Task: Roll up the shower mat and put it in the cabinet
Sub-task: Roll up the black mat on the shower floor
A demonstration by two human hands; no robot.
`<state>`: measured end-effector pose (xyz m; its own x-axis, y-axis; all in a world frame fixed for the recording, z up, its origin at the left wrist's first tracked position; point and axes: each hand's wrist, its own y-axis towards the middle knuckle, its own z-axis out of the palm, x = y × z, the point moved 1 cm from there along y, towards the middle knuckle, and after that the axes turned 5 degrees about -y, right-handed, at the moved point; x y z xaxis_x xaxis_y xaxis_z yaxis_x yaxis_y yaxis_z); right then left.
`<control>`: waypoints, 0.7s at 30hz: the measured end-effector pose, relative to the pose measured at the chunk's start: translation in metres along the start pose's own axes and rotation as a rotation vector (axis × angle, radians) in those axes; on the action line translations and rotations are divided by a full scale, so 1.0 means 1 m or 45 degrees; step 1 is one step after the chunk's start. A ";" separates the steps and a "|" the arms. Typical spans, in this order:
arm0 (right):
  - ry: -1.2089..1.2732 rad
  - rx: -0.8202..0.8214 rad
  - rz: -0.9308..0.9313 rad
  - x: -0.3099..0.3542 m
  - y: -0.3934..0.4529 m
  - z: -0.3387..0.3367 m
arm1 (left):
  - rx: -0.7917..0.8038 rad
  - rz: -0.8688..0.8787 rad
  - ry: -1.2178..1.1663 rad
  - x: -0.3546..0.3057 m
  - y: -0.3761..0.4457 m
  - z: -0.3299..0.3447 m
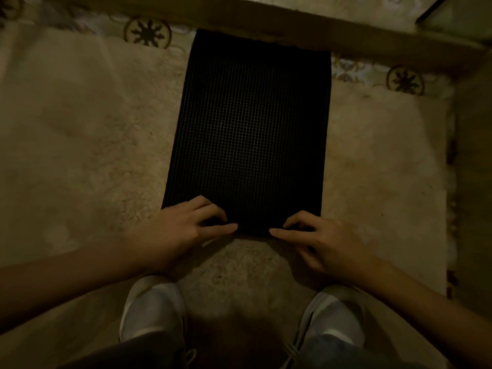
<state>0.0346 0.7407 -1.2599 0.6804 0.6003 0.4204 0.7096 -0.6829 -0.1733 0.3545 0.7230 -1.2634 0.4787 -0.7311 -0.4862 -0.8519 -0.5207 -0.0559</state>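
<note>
A black shower mat [250, 129] with a fine grid texture lies flat on a cream shaggy carpet [87, 145], its long side running away from me. My left hand [186, 230] grips the mat's near edge at the left, fingers curled over the top and thumb under the edge. My right hand [316, 241] holds the same edge at the right in the same way. The near edge looks slightly lifted between the two hands. No cabinet can be made out in the dim view.
The carpet has a patterned border with round dark motifs [147, 31] along the far side. A wooden ledge or board [372, 41] crosses the far end of the mat. My two white shoes [154, 312] stand on the carpet just behind my hands.
</note>
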 end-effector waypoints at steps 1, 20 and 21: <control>-0.008 -0.020 0.020 0.002 0.001 -0.001 | -0.057 0.002 0.025 0.000 0.003 0.004; -0.249 -0.339 -0.123 -0.001 0.024 0.038 | -0.149 0.223 0.082 0.033 0.017 0.026; -0.253 -0.366 -0.116 -0.002 0.024 0.040 | -0.142 0.221 0.089 0.036 0.017 0.026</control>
<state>0.0574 0.7397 -1.3005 0.6589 0.7141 0.2363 0.7079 -0.6950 0.1264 0.3514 0.6994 -1.3047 0.3435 -0.8408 -0.4184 -0.8960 -0.4269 0.1221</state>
